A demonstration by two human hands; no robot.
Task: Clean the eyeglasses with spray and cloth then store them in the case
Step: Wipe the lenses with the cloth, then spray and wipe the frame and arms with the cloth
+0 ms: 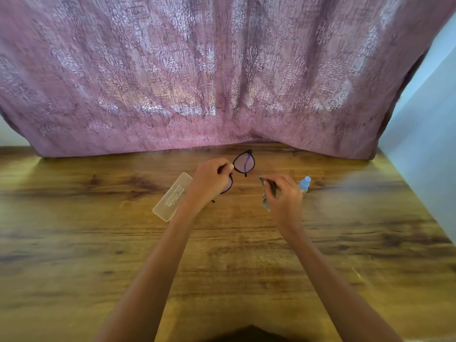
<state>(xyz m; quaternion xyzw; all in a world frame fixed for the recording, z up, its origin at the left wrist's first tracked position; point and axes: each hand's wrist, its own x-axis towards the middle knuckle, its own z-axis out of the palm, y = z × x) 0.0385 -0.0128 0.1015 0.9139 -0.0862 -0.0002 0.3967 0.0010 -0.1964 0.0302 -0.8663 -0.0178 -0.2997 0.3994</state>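
Black-framed eyeglasses (243, 162) with purplish lenses are held above the wooden table (74, 230) by my left hand (209, 181), which pinches the frame near the bridge; one lens sticks out past the fingers, the other is mostly hidden behind the hand. My right hand (283, 193) grips a grey-green cleaning cloth (267, 193), a short way right of the glasses and apart from them. A small spray bottle (304, 183) with a pale blue cap stands just behind the right hand. The translucent case (171, 196) lies shut on the table, left of my left wrist.
A pink patterned curtain (222, 82) hangs down to the table's far edge. A pale wall (424, 144) borders the table on the right.
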